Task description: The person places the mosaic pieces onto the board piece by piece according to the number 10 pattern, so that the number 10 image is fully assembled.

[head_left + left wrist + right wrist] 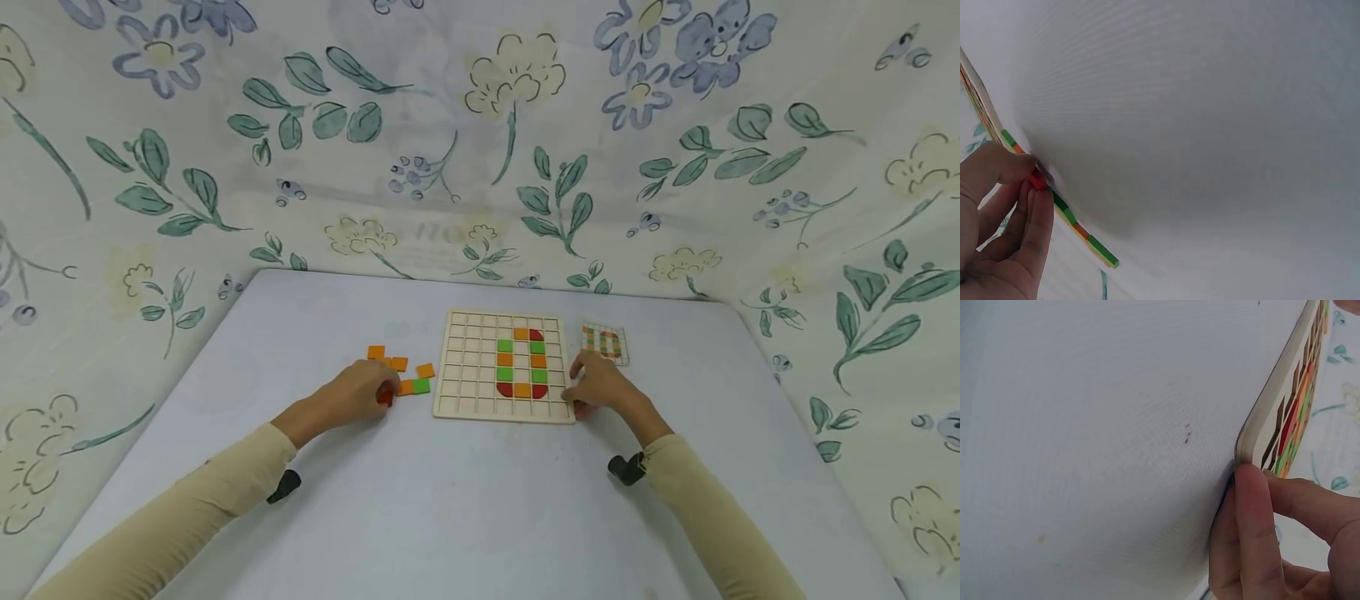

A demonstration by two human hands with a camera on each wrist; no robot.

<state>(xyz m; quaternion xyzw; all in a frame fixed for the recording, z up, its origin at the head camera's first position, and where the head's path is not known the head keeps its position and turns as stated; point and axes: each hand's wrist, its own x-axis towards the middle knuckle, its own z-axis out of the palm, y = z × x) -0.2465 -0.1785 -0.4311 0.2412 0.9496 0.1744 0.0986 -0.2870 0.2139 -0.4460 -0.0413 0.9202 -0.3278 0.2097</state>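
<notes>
My left hand (360,393) pinches a small red tile (1037,179) between thumb and fingers, at the near side of a group of loose orange and green tiles. To the right of that group lies a square wooden grid board (465,367). On its right half, red, orange and green tiles (522,390) stand in a tall ring. At the board's front right corner, my right hand (602,383) grips the edge, one finger against the side and the thumb over the top.
A small pattern card (613,350) lies beyond my right hand, beside the board. Among the loose pieces are an orange tile (425,370) and a green tile (422,386). Flowered cloth (465,167) rises behind the white table (480,500).
</notes>
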